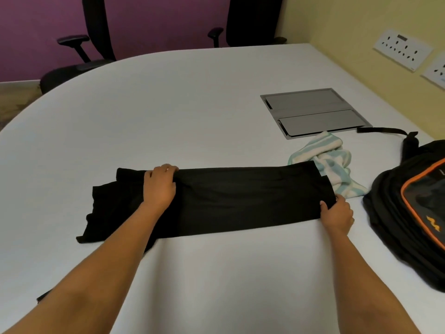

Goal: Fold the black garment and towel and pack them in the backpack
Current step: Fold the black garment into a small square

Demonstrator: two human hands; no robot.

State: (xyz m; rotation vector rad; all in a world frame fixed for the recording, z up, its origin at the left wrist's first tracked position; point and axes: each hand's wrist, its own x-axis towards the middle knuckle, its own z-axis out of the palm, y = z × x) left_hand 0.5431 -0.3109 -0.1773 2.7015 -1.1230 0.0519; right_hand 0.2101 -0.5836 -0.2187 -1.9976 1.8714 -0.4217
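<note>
left hand (160, 186): curled over black garment's (240, 198) far edge, pinning fold
right hand (337, 213): pinches its end, tensioning strip
towel (322, 155): crumpled, just beyond right hand
backpack (414, 203): right of it, apart

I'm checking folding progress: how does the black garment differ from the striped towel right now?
The black garment lies flat in a long smooth band; the towel is a crumpled heap. The garment is plain black; the towel is striped pale blue and white. The left hand and right hand hold the garment; no hand touches the towel. Both lie on the table, outside the backpack.
</note>
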